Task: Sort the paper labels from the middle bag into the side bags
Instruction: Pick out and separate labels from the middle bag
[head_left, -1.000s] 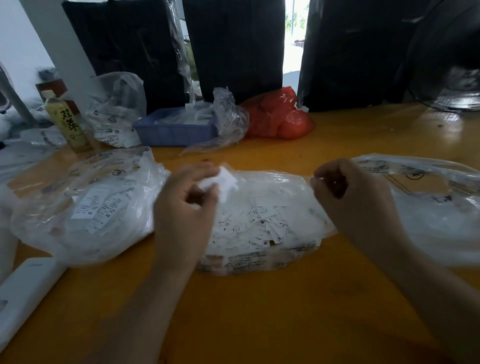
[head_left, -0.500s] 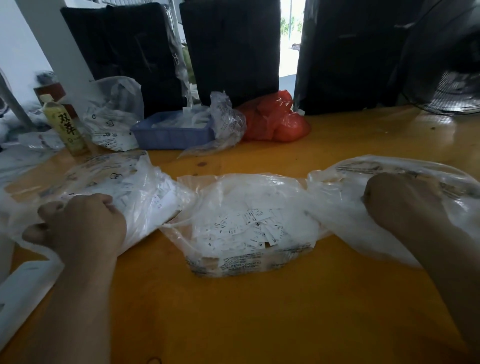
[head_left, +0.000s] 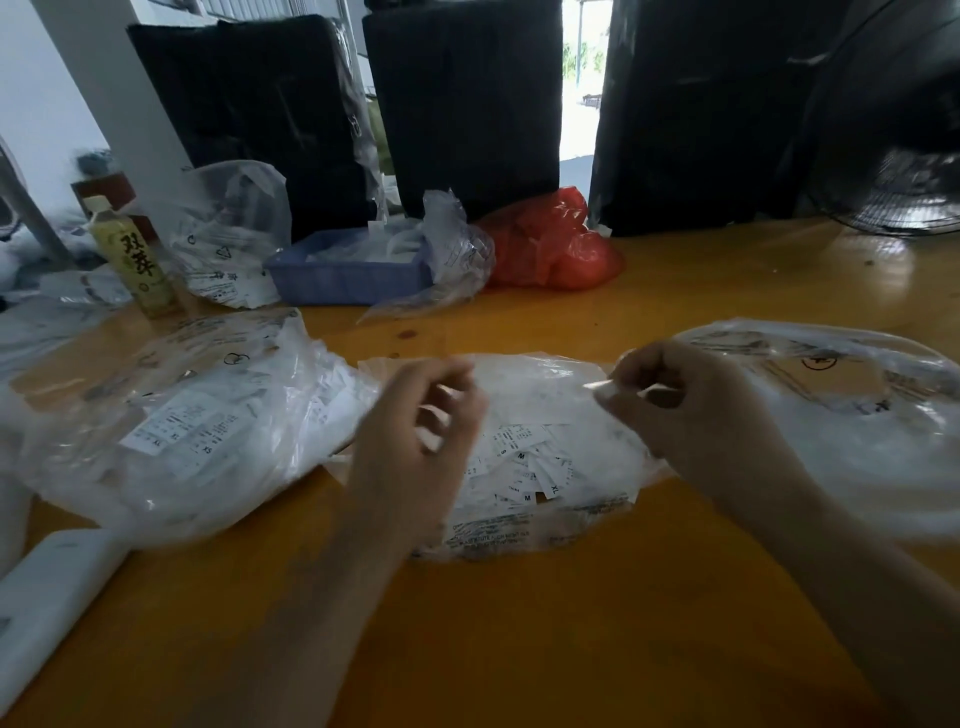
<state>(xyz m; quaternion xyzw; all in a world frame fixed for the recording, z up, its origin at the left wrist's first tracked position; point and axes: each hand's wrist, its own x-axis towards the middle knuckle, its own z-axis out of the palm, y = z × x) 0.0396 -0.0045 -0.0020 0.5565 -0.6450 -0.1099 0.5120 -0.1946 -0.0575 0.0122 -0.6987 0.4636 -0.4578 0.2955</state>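
Fingers of the right hand are pinching something thin, too blurred to identify, over the middle bag of labels; the left hand is hovering loosely curled, holding nothing.

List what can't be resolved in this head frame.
- Left hand: motion-blurred, so whether it holds a label is unclear.
- Right hand: fingers curled; anything pinched is too blurred to identify.
- Right bag: cut off by the frame's right edge, contents washed out by glare.
- Middle bag: some labels hidden behind the left hand.
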